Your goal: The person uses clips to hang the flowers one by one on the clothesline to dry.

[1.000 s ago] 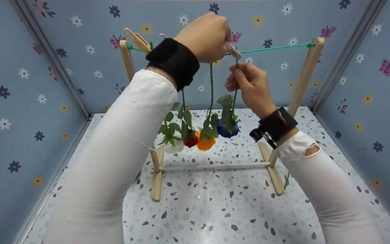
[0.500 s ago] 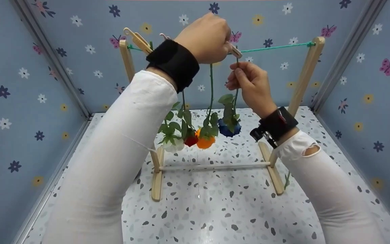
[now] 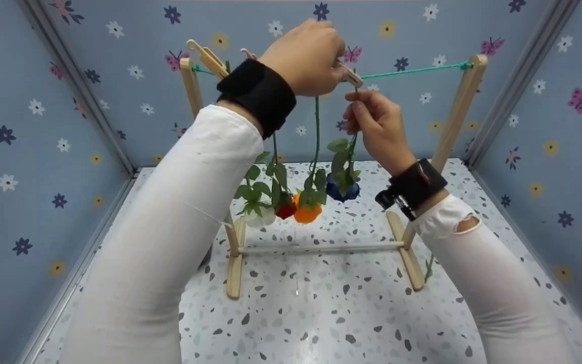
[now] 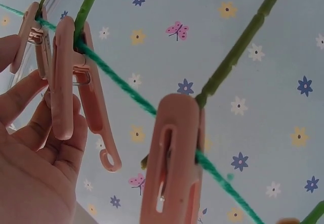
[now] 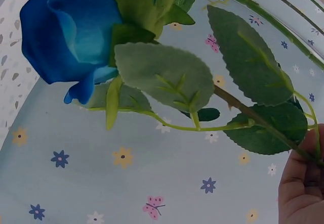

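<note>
My left hand (image 3: 306, 58) pinches a pale pink clothespin (image 3: 352, 77) at the green line. In the left wrist view that clothespin (image 4: 43, 57) sits at the upper left, its nose around the line and a stem. Just below it, my right hand (image 3: 379, 126) pinches the stem of a blue rose (image 3: 343, 187), which hangs head down. The right wrist view shows the blue bloom (image 5: 71, 32), its leaves, and the right fingers (image 5: 298, 178) on the stem. An orange rose (image 3: 307, 210), a red rose (image 3: 285, 208) and a white rose (image 3: 259, 216) hang to the left.
The green line (image 3: 417, 71) runs between two wooden posts (image 3: 455, 116) on a stand with a low crossbar (image 3: 321, 247). More clothespins (image 4: 172, 158) grip the line. A green stem (image 3: 429, 268) lies by the stand's right foot (image 3: 404, 253). Flower-patterned walls enclose the speckled tabletop (image 3: 341, 308).
The blue rose has shifted slightly right and up, away from the orange one. Both hands keep nearly the same place and hold.
</note>
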Demonstrator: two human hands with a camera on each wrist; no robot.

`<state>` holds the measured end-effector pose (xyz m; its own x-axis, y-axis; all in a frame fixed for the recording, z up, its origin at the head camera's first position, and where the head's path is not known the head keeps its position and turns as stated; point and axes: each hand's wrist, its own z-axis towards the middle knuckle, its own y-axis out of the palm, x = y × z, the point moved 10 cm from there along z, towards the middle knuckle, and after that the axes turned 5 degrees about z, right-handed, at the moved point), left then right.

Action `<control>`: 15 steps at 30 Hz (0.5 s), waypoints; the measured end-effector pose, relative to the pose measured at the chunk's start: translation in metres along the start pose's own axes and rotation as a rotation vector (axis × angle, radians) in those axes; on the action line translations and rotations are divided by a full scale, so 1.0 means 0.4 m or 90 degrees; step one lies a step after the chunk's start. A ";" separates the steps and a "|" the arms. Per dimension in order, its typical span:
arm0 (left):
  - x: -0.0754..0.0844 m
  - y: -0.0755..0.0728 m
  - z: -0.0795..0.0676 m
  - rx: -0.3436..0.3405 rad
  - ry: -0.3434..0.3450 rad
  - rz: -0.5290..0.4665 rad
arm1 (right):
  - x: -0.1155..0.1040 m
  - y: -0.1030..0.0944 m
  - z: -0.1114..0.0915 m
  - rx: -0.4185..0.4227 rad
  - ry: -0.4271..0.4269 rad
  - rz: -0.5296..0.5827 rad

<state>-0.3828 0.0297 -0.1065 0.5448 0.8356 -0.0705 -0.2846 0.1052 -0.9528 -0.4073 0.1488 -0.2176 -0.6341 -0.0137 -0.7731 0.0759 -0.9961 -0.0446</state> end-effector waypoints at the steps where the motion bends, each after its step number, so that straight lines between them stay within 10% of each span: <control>1: 0.000 -0.001 -0.001 -0.001 -0.001 0.000 | 0.000 0.001 -0.001 -0.002 0.001 0.002; 15: -0.004 -0.020 -0.028 0.017 -0.008 -0.007 | 0.003 0.011 -0.012 -0.017 0.000 0.008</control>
<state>-0.3728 0.0215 -0.1020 0.5381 0.8410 -0.0565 -0.2996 0.1282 -0.9454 -0.4040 0.1447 -0.2220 -0.6330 -0.0262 -0.7737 0.1041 -0.9932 -0.0515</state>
